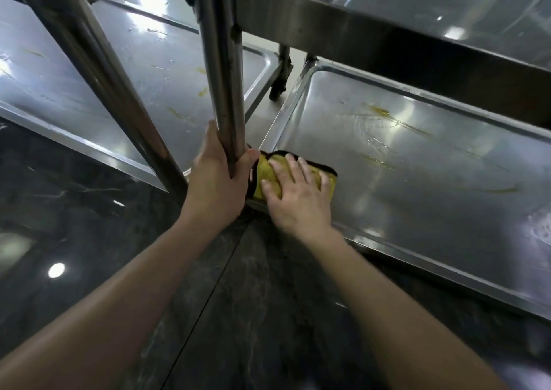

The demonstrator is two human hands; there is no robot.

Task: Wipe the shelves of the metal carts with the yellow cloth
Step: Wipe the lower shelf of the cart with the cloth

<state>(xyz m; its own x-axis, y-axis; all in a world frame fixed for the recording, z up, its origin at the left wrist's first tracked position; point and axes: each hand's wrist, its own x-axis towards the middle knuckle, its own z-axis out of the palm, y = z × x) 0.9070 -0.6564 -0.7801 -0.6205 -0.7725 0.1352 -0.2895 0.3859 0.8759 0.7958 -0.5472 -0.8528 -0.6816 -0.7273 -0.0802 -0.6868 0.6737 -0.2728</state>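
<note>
A yellow cloth (268, 171) with a dark edge lies bunched in the near left corner of the right cart's bottom shelf (417, 181). My right hand (295, 193) presses flat on the cloth with its fingers spread. My left hand (217, 178) grips the upright steel post (223, 76) at that corner, thumb wrapped round it. Yellowish smears (384, 115) streak the shelf further back. The left cart's bottom shelf (89, 91) also carries yellow spots.
The right cart's upper shelf (387, 32) overhangs the bottom shelf closely. A slanted post (98, 70) of the left cart crosses the left side. A caster wheel (277, 88) stands between the carts. Dark glossy marble floor (253, 315) lies below.
</note>
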